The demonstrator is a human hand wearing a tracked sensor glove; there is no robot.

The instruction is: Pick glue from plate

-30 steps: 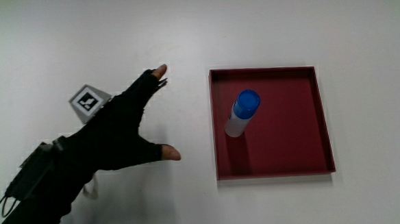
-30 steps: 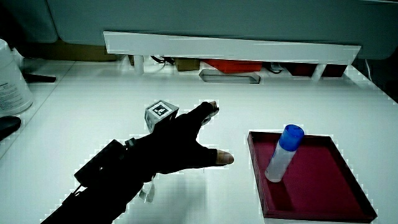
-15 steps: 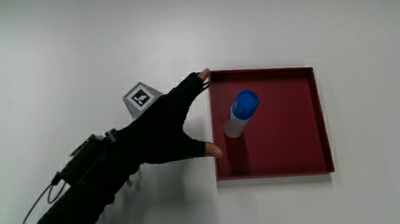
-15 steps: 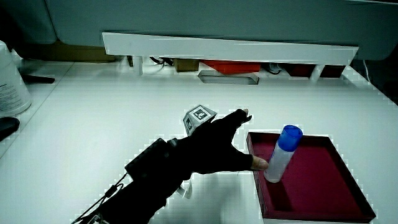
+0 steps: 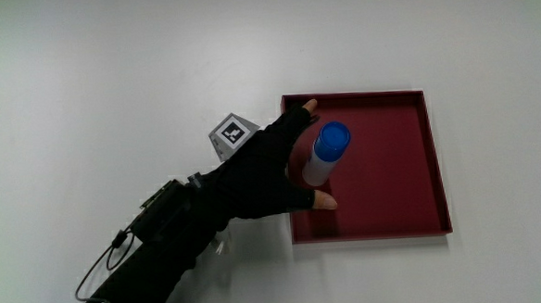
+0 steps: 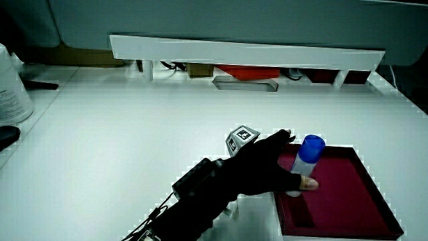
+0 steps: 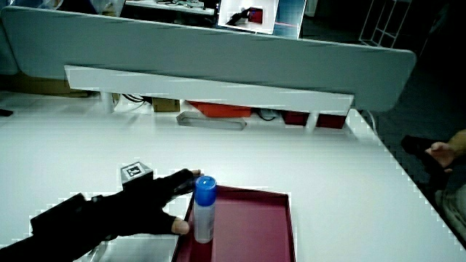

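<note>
Probably the glue [image 5: 324, 155] is light and stiff, a smooth plastic stick that could slip or tip over, so the pale barrel below the cap is the place to hold it; it stands upright in the red plate [image 5: 394, 215], a whitish tube with a blue cap; the hand [image 5: 267, 166] is at its side, fingers spread around the barrel, thumb near its base, not yet clearly closed
</note>
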